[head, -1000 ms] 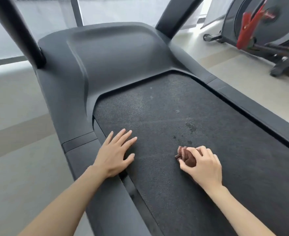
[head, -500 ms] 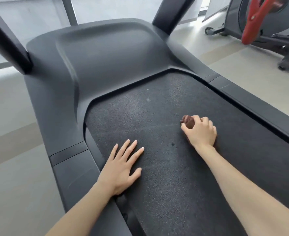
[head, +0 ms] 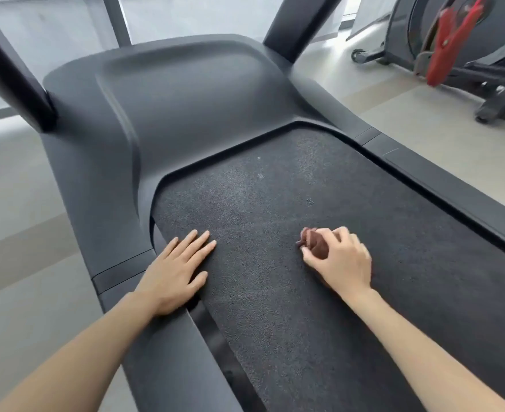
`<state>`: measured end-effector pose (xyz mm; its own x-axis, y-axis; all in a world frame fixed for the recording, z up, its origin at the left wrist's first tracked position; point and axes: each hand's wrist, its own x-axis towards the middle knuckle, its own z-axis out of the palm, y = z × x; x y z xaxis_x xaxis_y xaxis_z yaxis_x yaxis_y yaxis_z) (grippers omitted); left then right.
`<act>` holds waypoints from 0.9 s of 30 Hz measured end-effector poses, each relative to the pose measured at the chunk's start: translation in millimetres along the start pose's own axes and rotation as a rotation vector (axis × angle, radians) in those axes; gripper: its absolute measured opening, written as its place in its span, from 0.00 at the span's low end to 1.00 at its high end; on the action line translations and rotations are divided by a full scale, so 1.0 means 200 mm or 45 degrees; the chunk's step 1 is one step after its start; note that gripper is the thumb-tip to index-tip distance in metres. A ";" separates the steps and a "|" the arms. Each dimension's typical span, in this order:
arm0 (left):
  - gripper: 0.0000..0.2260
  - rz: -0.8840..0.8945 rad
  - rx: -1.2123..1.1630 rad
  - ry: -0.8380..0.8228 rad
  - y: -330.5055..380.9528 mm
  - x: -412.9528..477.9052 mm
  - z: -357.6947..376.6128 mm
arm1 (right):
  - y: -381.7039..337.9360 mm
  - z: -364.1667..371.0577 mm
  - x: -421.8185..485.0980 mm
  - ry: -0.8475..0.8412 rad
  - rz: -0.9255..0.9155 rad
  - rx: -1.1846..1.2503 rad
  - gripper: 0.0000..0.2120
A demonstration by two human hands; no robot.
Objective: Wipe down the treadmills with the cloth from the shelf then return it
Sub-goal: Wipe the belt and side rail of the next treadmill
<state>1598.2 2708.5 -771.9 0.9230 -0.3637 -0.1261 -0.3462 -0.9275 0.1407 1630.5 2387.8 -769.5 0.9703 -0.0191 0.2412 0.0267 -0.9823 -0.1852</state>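
Your left hand [head: 175,272] is nearest: palm flat, fingers straight and lightly spread, gripping nothing. It presses on the left edge of the treadmill belt [head: 275,307], with the heel over the gap beside the side rail [head: 162,352]. It has barely moved in the last second and still looks like a brace.

Your right hand [head: 346,260] is clenched round the cloth [head: 313,243], a small brown wad bunched under the fingers and pressed onto the belt mid-width. Half a second ago the wad was further up, just beside the dark speck [head: 310,200]; it has now come back towards you and sits clear of the speck. A second ago it was low as well, so you are scrubbing up and down one patch of belt.

That puts you mid-wipe on this machine. Judging by the frames, only this strip is being worked. The belt on either side and the motor cover [head: 186,99] beyond it probably still need a pass.

The uprights [head: 290,22] rise behind the cover. At far right is another exercise machine [head: 468,55] with a red part. No shelf is in view, so returning the cloth is a long way off.
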 end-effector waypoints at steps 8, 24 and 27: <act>0.28 -0.032 -0.110 0.114 -0.02 0.00 0.05 | -0.01 0.23 0.71 0.115 0.428 -0.044 0.24; 0.25 0.070 -0.216 0.092 -0.09 -0.01 -0.01 | -0.60 0.05 -0.36 0.041 -0.325 0.158 0.17; 0.26 0.007 0.010 0.122 -0.30 0.04 -0.09 | -0.59 0.05 -0.48 0.030 -0.377 0.140 0.17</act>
<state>1630.2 2762.4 -763.6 0.9327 -0.3594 -0.0309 -0.3525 -0.9262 0.1335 1536.2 2508.4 -780.5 0.9108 0.2592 0.3214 0.3343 -0.9198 -0.2055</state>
